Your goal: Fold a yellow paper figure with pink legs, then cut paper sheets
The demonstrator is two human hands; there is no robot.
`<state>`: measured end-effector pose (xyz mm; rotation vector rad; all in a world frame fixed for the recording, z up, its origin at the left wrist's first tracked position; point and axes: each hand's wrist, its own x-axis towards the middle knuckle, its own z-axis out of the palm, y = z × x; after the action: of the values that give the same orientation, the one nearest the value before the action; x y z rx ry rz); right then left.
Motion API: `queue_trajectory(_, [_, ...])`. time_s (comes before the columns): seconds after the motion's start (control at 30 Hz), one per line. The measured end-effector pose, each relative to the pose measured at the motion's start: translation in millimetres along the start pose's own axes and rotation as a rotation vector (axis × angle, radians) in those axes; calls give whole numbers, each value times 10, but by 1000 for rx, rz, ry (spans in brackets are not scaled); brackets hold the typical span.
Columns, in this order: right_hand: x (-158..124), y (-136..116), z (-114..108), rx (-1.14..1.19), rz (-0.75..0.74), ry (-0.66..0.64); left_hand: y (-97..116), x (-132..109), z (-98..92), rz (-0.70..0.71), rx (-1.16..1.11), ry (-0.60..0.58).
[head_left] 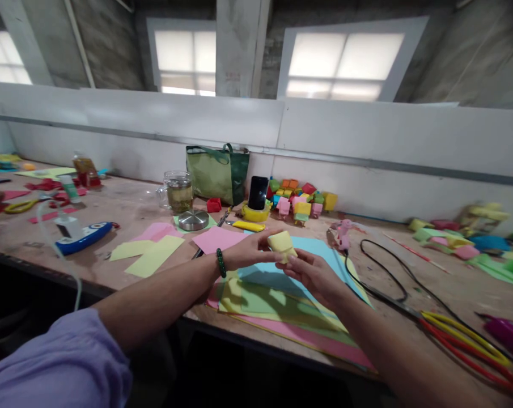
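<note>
A small folded piece of yellow paper [282, 243], box-like in shape, is held up between both hands above the stacked sheets. My left hand [256, 249], with a dark green bead bracelet at the wrist, has its fingers closed on the left side of it. From the right, my right hand [309, 272] pinches its lower edge. Beneath them lies a blue sheet [324, 249] on top of green, yellow and pink paper. A pink sheet [217, 240] sits left of the hands, with a yellow utility knife [248, 226] just behind it.
Scissors [464, 340] with red and yellow handles lie at right beside a black cable [403, 277]. At the back stand a glass mug [177, 192], a green bag [216, 175], a phone [258, 192] and several folded paper pieces [302, 201]. A blue power strip [86, 237] is left.
</note>
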<state>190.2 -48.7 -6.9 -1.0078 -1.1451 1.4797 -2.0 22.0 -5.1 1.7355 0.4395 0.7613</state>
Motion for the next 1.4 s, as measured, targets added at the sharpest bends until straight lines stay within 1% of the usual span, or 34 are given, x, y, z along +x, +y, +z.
queue_trajectory(0.07, [11,-20,-31,72,21,-14,13,-13,-12,-5,21,7])
queue_trajectory(0.17, [9,-58,-75,174,77,-87,45,-37,-17,16,-32,3])
queue_trajectory(0.23, [-5,-75,-85,242,114,-155,67,-49,-10,41,-87,-25])
queue_trajectory(0.37, [-47,-86,-65,285,151,-274,93,-53,-20,68,-138,-89])
queue_trajectory(0.57, [-90,-73,-60,277,218,-395,139,-66,-78,124,31,-74])
queue_trajectory(0.63, [-97,-58,-57,259,239,-417,161,-73,-72,115,21,-115])
queue_trajectory(0.73, [-94,-40,-43,235,255,-427,181,-74,-56,52,-39,-206])
queue_trajectory(0.8, [-81,-39,-37,199,267,-428,186,-69,-53,22,-78,-233])
queue_trajectory(0.87, [-65,-48,-40,119,263,-401,191,-64,-62,11,-113,-232])
queue_trajectory(0.93, [-55,-65,-48,-1,175,-328,199,-61,-77,0,-130,-220])
queue_trajectory(1.07, [-102,-90,-24,-378,-205,-140,223,-65,-105,-23,-112,-179])
queue_trajectory(1.13, [-150,-86,20,-570,-336,-78,228,-71,-108,-39,-102,-179])
queue_trajectory(1.2, [-190,-70,67,-678,-429,-41,222,-75,-107,-56,-106,-201])
queue_trajectory(1.3, [-212,-35,102,-743,-545,-22,205,-79,-108,-70,-134,-229])
queue_trajectory(1.4, [-214,-11,102,-770,-604,-24,207,-81,-113,-85,-147,-231])
